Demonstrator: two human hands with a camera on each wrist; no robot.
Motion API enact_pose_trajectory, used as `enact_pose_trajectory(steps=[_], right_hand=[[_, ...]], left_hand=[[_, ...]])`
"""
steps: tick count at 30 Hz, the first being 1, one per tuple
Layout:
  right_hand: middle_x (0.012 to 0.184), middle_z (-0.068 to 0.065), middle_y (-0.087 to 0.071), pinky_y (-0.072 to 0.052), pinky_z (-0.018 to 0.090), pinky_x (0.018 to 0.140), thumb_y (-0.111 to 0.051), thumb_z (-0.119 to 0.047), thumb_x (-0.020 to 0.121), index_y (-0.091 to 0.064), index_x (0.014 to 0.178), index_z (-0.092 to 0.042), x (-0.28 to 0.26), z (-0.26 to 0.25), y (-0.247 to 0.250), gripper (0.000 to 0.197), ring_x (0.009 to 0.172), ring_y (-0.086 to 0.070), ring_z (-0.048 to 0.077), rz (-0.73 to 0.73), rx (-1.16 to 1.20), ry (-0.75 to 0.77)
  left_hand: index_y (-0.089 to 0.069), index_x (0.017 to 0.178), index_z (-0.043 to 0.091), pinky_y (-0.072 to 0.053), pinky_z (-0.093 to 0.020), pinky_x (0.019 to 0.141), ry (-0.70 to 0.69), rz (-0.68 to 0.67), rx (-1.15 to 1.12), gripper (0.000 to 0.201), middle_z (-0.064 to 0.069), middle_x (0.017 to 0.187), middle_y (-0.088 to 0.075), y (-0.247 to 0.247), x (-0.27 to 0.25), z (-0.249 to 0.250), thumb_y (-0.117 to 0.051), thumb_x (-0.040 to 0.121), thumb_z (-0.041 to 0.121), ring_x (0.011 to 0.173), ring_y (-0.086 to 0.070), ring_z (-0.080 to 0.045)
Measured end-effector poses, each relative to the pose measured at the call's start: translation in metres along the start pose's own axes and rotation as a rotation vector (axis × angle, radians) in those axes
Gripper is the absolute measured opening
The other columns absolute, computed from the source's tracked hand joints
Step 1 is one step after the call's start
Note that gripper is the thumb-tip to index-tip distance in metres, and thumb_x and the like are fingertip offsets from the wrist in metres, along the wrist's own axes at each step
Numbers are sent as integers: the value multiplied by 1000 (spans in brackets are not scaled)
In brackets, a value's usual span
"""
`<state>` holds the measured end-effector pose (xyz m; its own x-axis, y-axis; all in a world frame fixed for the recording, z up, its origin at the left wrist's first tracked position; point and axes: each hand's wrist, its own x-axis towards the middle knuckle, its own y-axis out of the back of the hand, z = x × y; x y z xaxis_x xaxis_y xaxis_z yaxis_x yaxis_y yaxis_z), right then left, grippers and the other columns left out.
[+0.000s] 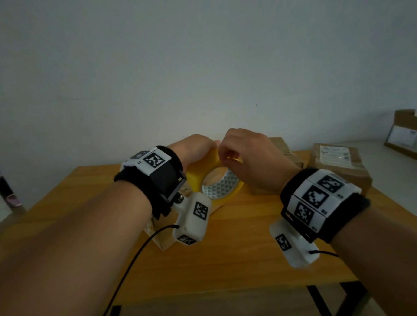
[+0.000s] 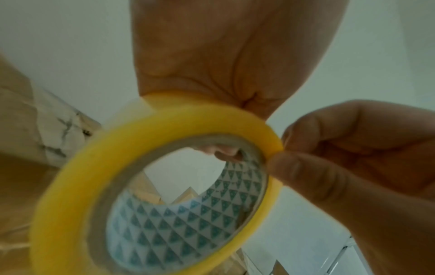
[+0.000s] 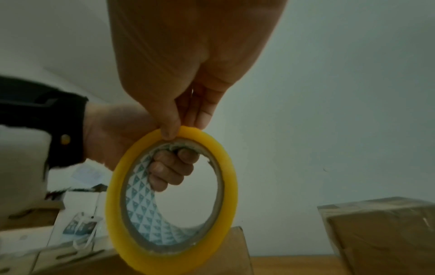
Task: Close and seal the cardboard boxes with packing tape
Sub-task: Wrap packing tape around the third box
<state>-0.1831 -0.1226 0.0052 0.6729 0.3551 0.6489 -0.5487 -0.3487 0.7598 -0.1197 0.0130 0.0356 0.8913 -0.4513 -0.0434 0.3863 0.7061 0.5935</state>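
Both hands held the tape roll (image 1: pixel 216 179) above the surface (image 1: pixel 243 240); left hand (image 1: pixel 192 150) hooked through its core, right hand (image 1: pixel 246 156) pinching the top rim; box (image 1: pixel 163 242) below-left, nearer the left.

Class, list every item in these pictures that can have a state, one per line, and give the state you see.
tape roll: held off the table, tilted, in both hands
left hand: grips the roll, fingers curled through its core
right hand: pinches the roll's outer rim
box with label: closed, on the table
far box: top flaps up
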Motion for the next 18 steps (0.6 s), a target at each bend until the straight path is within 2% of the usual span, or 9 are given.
enact_pose_trajectory(steps=[2, 3, 6, 8, 9, 11, 13, 15, 18], right_hand=[[81, 2, -58, -42, 30, 61, -63, -12, 80, -67, 89, -11, 1, 0, 0, 10, 71, -49, 15, 43, -20, -1], [81, 2, -60, -41, 29, 61, -63, -13, 80, -70, 92, -12, 2, -1, 0, 14, 71, -51, 16, 59, -35, 9], [79, 5, -62, -42, 29, 59, -66, -10, 77, -74, 85, -12, 1, -3, -2, 11, 71, -58, 24, 118, -44, 38], [78, 5, -64, -44, 30, 59, -67, -9, 77, -73, 82, -12, 1, -4, -2, 9, 71, -60, 25, 123, -53, 53], [79, 4, -64, -44, 30, 60, -67, -10, 77, -73, 82, -12, 1, -5, -2, 8, 71, -60, 25, 113, -59, 56], [78, 3, -64, -40, 28, 60, -67, -14, 76, -72, 80, -12, 2, -6, -2, 7, 71, -60, 23, 86, -66, 55], [78, 3, -62, -37, 28, 60, -67, -19, 76, -69, 79, -12, 3, -7, -2, 8, 70, -57, 22, 57, -69, 48], [78, 3, -58, -35, 28, 61, -67, -21, 77, -65, 78, -10, 4, -9, -3, 11, 71, -53, 21, 34, -59, 35], [80, 3, -55, -34, 28, 63, -69, -15, 78, -60, 79, -9, 5, -9, -2, 10, 72, -49, 21, 18, -44, 34]], left_hand=[[-61, 93, 3, -47, -44, 95, 5, -6, -43, 18, -18, 105, -62, 2, 1, 0, -48, 96, 15, 95, -56, -30], [-59, 88, 3, -49, -42, 88, 12, -13, -80, 17, -17, 97, -60, 3, 2, -1, -48, 96, 12, 88, -56, -28], [-56, 75, 3, -44, -31, 64, 54, -57, -194, 24, -11, 76, -56, 6, 1, -1, -47, 96, 11, 64, -52, -21], [-55, 73, 3, -41, -28, 55, 74, -83, -207, 26, -10, 70, -54, 8, -1, -1, -46, 96, 10, 57, -50, -19], [-55, 73, 3, -41, -29, 57, 75, -91, -210, 26, -10, 70, -54, 9, 0, -1, -46, 96, 10, 58, -49, -20], [-55, 73, 4, -41, -33, 70, 77, -91, -205, 24, -11, 75, -54, 10, 0, -1, -47, 95, 9, 63, -49, -21], [-55, 72, 4, -38, -36, 77, 75, -83, -186, 24, -10, 75, -53, 10, -1, 0, -47, 94, 6, 70, -49, -23], [-53, 67, 4, -36, -36, 77, 72, -75, -144, 27, -9, 70, -50, 10, -2, 2, -44, 91, -1, 71, -47, -24], [-49, 66, 13, -40, -29, 66, 92, -50, -59, 31, -2, 67, -45, 6, -2, 4, -42, 93, 0, 59, -43, -13]])
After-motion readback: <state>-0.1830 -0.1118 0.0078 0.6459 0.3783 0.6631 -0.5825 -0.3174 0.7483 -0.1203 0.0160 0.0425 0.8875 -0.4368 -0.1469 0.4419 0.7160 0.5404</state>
